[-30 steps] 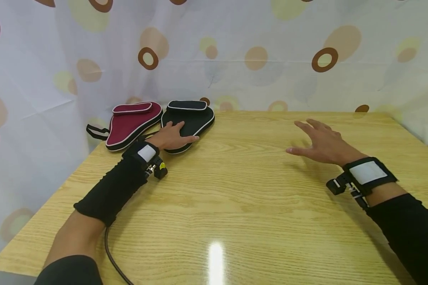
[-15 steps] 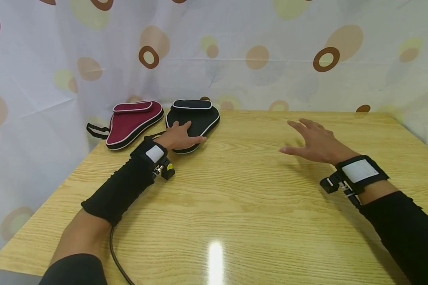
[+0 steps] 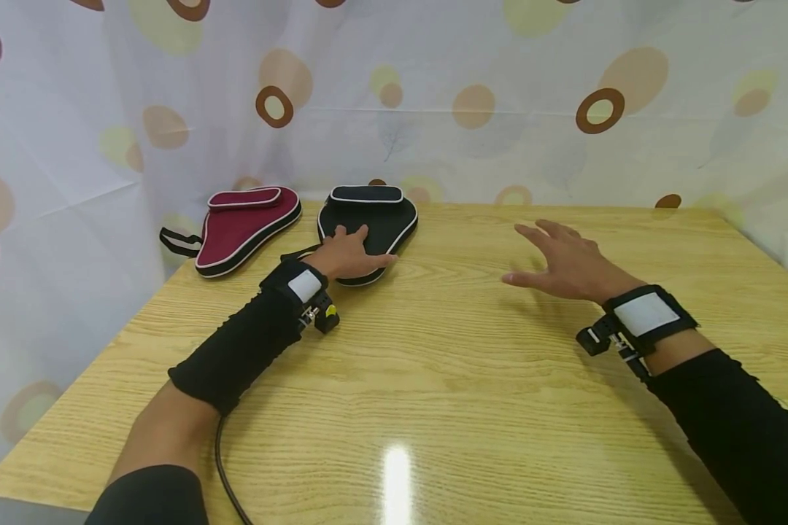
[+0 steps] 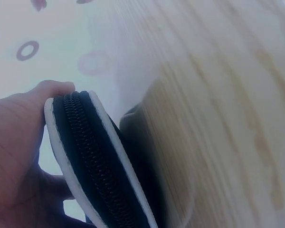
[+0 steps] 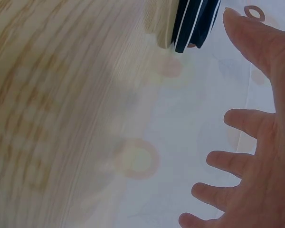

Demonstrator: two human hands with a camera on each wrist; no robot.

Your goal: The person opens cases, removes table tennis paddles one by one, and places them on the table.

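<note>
A black table tennis paddle case (image 3: 371, 213) with white piping lies on the table, its ball pocket toward the back. My left hand (image 3: 349, 257) is spread over its narrow end, fingers on top and thumb reaching across the right edge. The left wrist view shows the thumb at the rim and the case's zipped side (image 4: 92, 156) close up. To the right, my right hand (image 3: 568, 264) hovers above the wood with fingers and thumb apart, holding nothing. In the right wrist view the black case appears at the top, beyond the thumb.
A maroon paddle case (image 3: 249, 226) of the same shape lies to the left, its black strap (image 3: 180, 243) at the table's left edge. Behind the wooden table (image 3: 473, 379) hangs a patterned curtain (image 3: 433, 95). A cable (image 3: 226, 474) trails from my left forearm.
The black paddle case has slid right along with my left hand, widening the gap to the maroon one. My right hand has drifted left, still spread.
</note>
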